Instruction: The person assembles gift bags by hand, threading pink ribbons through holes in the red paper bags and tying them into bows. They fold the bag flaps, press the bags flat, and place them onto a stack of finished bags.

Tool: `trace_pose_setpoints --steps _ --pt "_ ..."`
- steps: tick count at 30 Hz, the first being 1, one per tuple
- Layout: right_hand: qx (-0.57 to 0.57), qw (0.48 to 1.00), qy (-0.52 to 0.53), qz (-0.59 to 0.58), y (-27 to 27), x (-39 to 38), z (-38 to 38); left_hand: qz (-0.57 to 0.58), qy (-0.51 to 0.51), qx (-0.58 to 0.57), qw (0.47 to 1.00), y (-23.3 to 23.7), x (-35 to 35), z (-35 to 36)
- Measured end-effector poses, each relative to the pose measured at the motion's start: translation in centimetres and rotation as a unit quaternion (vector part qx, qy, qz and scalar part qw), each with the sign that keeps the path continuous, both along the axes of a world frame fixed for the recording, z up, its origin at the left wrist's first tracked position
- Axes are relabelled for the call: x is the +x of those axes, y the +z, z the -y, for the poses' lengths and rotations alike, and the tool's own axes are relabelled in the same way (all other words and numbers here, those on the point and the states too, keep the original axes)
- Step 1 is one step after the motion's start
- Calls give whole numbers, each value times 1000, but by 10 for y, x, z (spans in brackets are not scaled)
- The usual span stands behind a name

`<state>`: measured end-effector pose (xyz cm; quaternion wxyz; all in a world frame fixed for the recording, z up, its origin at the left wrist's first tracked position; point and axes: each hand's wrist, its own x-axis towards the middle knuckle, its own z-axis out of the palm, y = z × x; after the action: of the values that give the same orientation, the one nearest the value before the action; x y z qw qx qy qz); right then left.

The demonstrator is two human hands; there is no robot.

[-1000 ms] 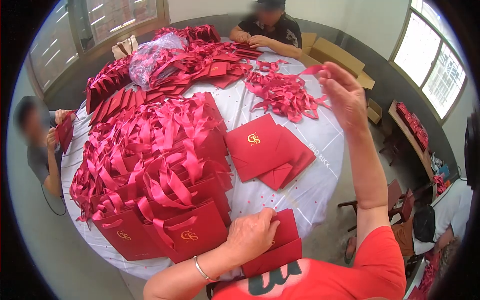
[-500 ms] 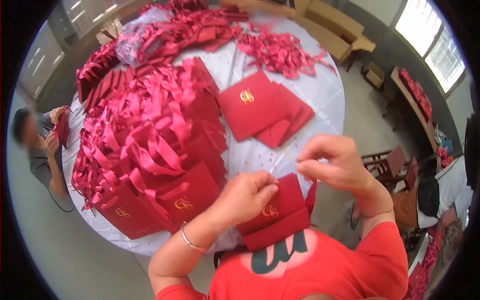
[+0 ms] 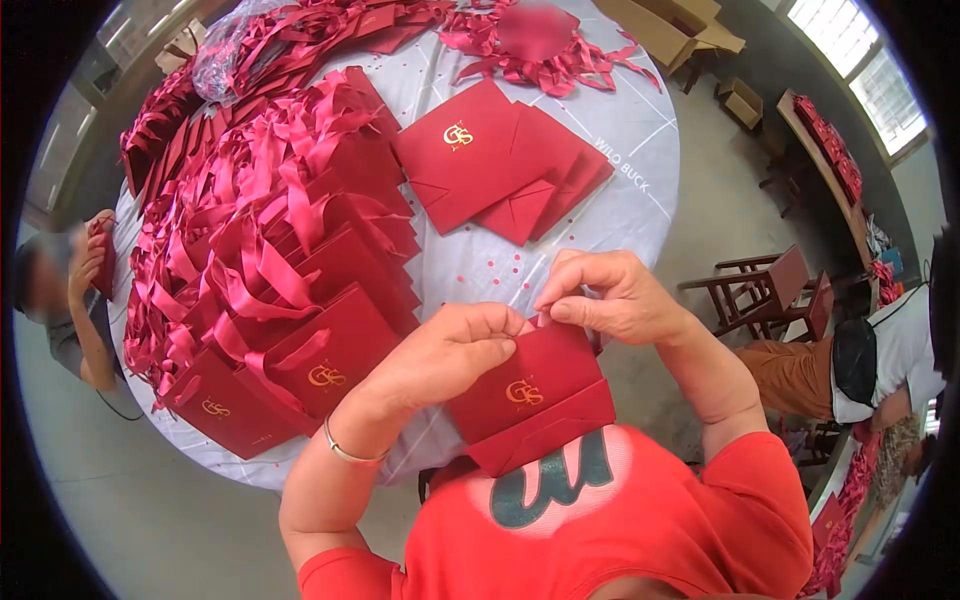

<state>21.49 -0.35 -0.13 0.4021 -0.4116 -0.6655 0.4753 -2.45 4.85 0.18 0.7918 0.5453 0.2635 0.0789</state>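
Currently both hands meet at the top edge of one small red paper bag (image 3: 530,405), held upright-ish against the front of the red shirt (image 3: 640,520), at the near edge of a round table. Gold emblem (image 3: 523,392) on its face; folded base lies nearest the shirt.

Left hand (image 3: 455,350): fingers drawn in narrow, gripping the bag's upper edge from the left. Bangle (image 3: 350,455) on that wrist. Right hand (image 3: 612,300): thumb and forefinger pinched narrow at the upper edge, almost meeting the left fingertips. A scrap of red shows between; cannot tell whether ribbon or paper.

Left of the hands: tight rows of red bags with ribbon handles (image 3: 330,350), standing on a pale patterned tablecloth (image 3: 450,265). Beyond the hands: a few flat red bags (image 3: 455,160), overlapping, emblem showing on the top one. Farther still: loose ribbons (image 3: 605,72), partly blurred. Far left: crumpled clear plastic (image 3: 218,60) among more red bags.

At the left edge, a co-worker (image 3: 85,340) holds a red item up by the table. Right side, off the table: wooden chair (image 3: 765,285), open cardboard boxes (image 3: 665,28) farther back, long narrow table (image 3: 828,185) bearing red goods, person in white top (image 3: 905,340) with black waist bag (image 3: 855,362).
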Motion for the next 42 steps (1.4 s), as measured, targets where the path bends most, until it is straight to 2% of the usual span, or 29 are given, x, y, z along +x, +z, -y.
trace_pose_setpoints --steps 2,5,8,12,14,15,21,23,24,26,29,33,36,38,40,42 --pt "-71 997 -8 -19 -6 1 0 16 -3 -68 998 3 0 -1" --pt "-71 995 -12 -76 -12 -2 3 24 24 -1 999 -1 2 4" --pt "-46 996 -42 -62 -17 -7 8 33 32 -48 998 -4 2 4" --pt "-32 994 -64 -82 -25 -13 9 36 23 -52 998 -6 7 9" --pt "-143 974 -91 -150 -25 -15 13 34 19 -40 998 -7 7 10" --pt "-144 974 -92 -150 -27 -16 14 33 18 -42 998 -9 7 9" --pt "-97 979 -135 -122 -29 -21 21 16 2 -68 998 -10 7 6" --pt "20 984 -171 -43 -29 -21 23 -12 15 -50 999 -8 8 7" --pt "19 984 -171 -43 -29 -20 22 -12 14 -51 999 -8 8 7" --pt "169 967 -189 5 -25 -16 21 -21 22 -76 997 -8 9 7" --pt "127 973 -182 57 -10 -9 33 -18 25 -66 997 -9 10 8" --pt "90 975 -198 36 -13 -5 28 -9 54 -89 995 -2 13 12" --pt "113 981 -155 5 -22 -5 18 -17 48 -75 996 -2 12 8" --pt "137 987 -72 30 -22 -7 15 -18 -4 -66 998 -9 9 3" --pt "142 987 -71 20 -23 -8 14 -12 -13 -71 997 -8 8 3" --pt "216 973 -75 16 -27 -9 13 -5 -22 -76 997 -9 6 2"
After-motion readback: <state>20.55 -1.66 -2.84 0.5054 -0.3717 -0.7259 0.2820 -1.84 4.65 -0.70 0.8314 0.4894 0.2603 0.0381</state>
